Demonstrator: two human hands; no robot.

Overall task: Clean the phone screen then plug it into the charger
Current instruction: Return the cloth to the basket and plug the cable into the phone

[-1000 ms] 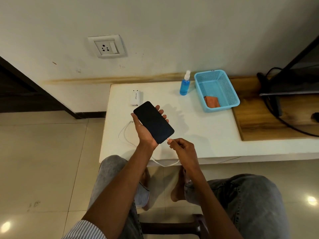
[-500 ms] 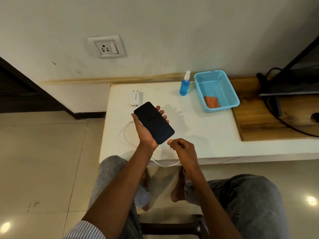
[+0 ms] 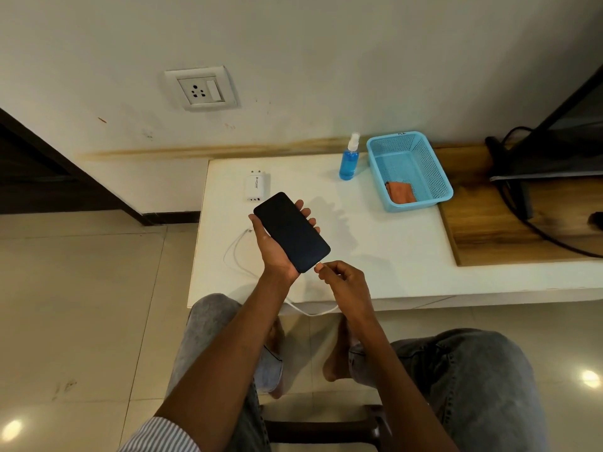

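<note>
White table behind: phone in L grip, R grip pinching cable plug at phone's base.

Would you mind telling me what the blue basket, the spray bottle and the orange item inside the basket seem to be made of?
The blue basket looks like moulded plastic: uniform matte colour, walls of regular mesh holes. The spray bottle seems clear plastic, though possibly glass, since blue liquid shows through; its white nozzle looks like opaque plastic. The orange item appears to be soft cloth, lying folded and limp, probably microfibre, though its weave is too small to tell.
</note>
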